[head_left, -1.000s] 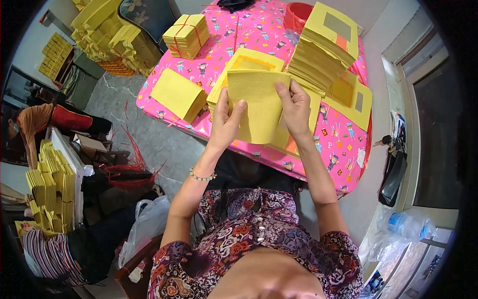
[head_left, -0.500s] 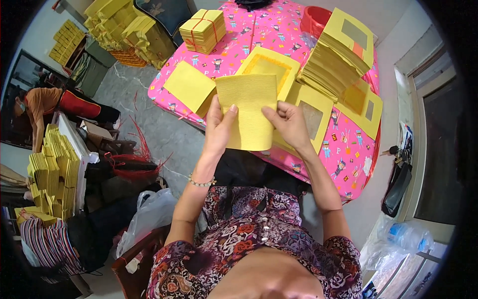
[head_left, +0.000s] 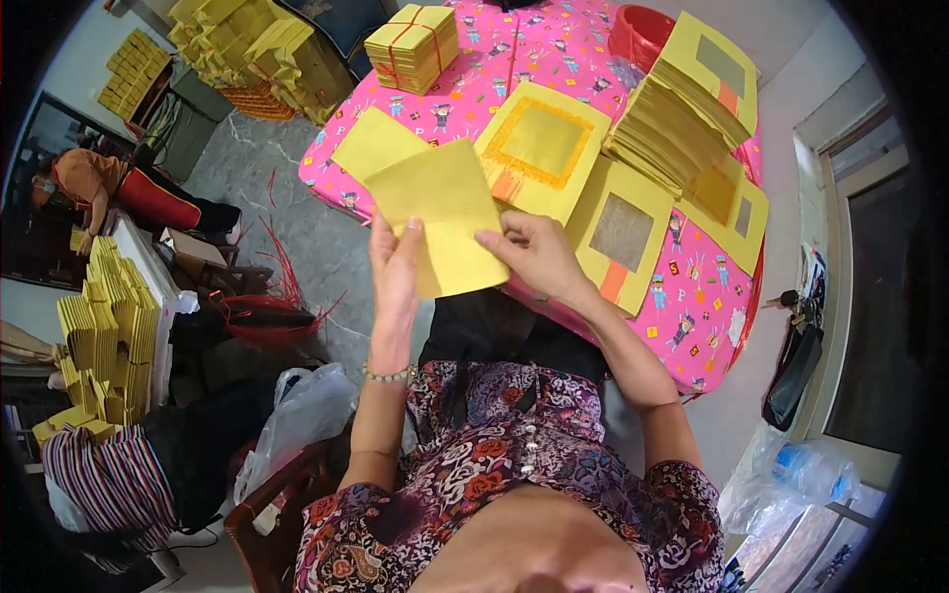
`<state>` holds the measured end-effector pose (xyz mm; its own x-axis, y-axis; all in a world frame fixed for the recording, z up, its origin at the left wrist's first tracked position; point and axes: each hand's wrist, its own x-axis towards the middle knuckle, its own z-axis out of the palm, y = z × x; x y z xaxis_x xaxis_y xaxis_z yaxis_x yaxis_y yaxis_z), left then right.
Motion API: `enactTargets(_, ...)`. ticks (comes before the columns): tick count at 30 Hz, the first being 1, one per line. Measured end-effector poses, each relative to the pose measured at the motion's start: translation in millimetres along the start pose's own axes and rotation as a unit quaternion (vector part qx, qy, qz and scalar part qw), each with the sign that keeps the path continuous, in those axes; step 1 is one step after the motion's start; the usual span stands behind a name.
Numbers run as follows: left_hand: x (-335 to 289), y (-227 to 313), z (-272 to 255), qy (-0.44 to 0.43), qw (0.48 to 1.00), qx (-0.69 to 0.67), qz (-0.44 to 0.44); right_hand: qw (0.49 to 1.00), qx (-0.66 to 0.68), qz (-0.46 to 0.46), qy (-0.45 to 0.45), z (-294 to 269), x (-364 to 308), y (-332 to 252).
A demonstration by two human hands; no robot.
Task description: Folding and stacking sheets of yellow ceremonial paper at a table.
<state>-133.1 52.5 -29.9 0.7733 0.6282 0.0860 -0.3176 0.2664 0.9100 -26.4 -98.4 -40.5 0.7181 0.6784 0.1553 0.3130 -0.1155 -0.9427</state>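
Note:
A yellow paper sheet (head_left: 445, 208), smooth on the side I see, tilts over the near edge of the pink table. My left hand (head_left: 397, 262) grips its lower left edge, thumb on top. At the lower right edge, my right hand (head_left: 542, 255) pinches it between thumb and curled fingers. Behind it, partly covered, lies a yellow rectangle of paper (head_left: 381, 143). Just beyond my right hand is a flat yellow sheet with an orange-bordered square (head_left: 539, 143). Another yellow sheet with a grey window (head_left: 621, 232) lies right of that hand.
The pink patterned tablecloth (head_left: 682, 336) carries a tall yellow paper stack (head_left: 672, 133), a red-tied bundle (head_left: 413, 54) and a red basin (head_left: 641, 35). At the left, a person (head_left: 94, 188) bends by stacked yellow pieces (head_left: 109, 326). A plastic bag (head_left: 297, 425) hangs near a chair.
The yellow paper sheet has moved left and tilted in my hands; its ribbed face no longer shows, a smooth one does. Both hands have shifted left with it.

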Motion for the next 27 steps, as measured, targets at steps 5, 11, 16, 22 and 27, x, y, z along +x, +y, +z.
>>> enactTargets(5, -8.6, -9.4, -21.9, 0.067, 0.998, -0.006, -0.002, 0.996, -0.052, 0.029, -0.063, 10.7, -6.7, -17.1)
enactTargets(11, -12.2, -15.4, -35.6, 0.116, 0.993, -0.035, 0.018, 0.997, -0.051, 0.016, -0.061, 28.6, -4.3, -8.1)
enactTargets(16, 3.5, -9.6, -55.6, 0.110, 0.993, -0.030, -0.022, 0.997, -0.051, 0.008, -0.061, 32.9, 5.2, -16.1)
enactTargets(22, 58.2, -0.5, -67.7, 0.057, 0.997, -0.043, -0.042, 0.997, 0.023, 0.025, -0.065, 23.0, 18.6, -21.6)
enactTargets(27, 118.0, -8.8, -94.3, 0.118, 0.992, -0.050, -0.009, 0.994, -0.024, -0.041, 0.099, -10.8, 24.8, -32.9)
